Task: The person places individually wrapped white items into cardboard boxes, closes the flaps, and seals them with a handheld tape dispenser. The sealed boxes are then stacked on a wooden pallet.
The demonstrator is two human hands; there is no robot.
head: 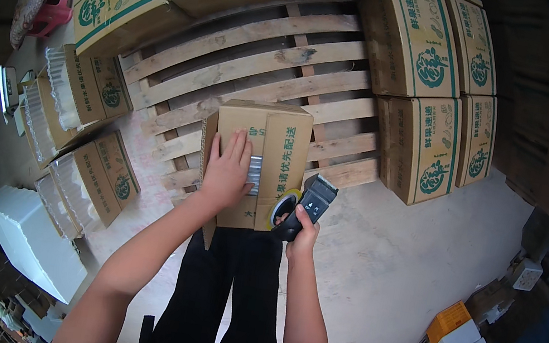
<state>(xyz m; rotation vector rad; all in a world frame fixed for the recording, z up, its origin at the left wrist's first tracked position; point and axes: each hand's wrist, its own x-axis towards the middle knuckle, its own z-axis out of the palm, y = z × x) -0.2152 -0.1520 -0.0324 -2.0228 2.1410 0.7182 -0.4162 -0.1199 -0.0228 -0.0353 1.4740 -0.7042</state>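
Observation:
In front of my legs is a cardboard carton (284, 162) with printed writing, its top flaps folded partly over. My left hand (228, 172) lies flat on one flap, fingers spread a little and pointing away from me. Between the flaps, a narrow gap shows clear inflated plastic cushioning (253, 175). On the left side another flap (207, 146) stands outward. My right hand (305, 231) grips a black tape dispenser (318, 198) with a roll of yellowish tape (283, 208) on it, at the carton's right edge.
A slatted wooden pallet (259, 68) lies beyond the carton. Closed cartons (417, 146) are stacked on its right and far sides. Open cartons (102, 175) with plastic cushioning stand at left, near a white foam box (34, 240) and a pink stool (57, 7).

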